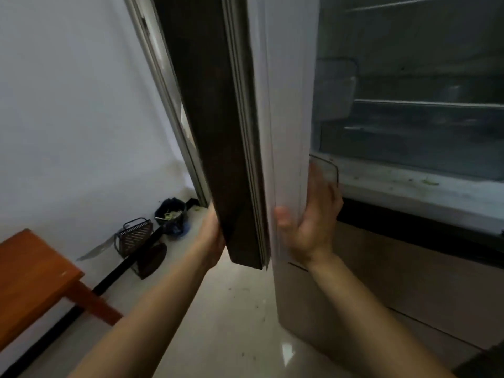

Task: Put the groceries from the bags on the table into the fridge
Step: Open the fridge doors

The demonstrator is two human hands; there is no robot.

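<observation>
The fridge door (218, 126) stands partly open in front of me, dark on its outer face and white with a gasket on its inner side. My left hand (211, 238) holds the door's outer face near its bottom corner. My right hand (311, 214) grips the door's white inner edge, fingers wrapped behind it near a clear door-shelf corner (327, 170). The fridge interior (422, 118) shows at the right, dim, with glass shelves and a clear bin. No bags or groceries are in view.
An orange wooden table corner (35, 274) is at the lower left. On the floor by the white wall sit a wire basket (133, 236), a dark dustpan (152, 257) with a long black handle, and a small black bin (170, 214). Below the fridge compartment is a beige drawer front (409, 282).
</observation>
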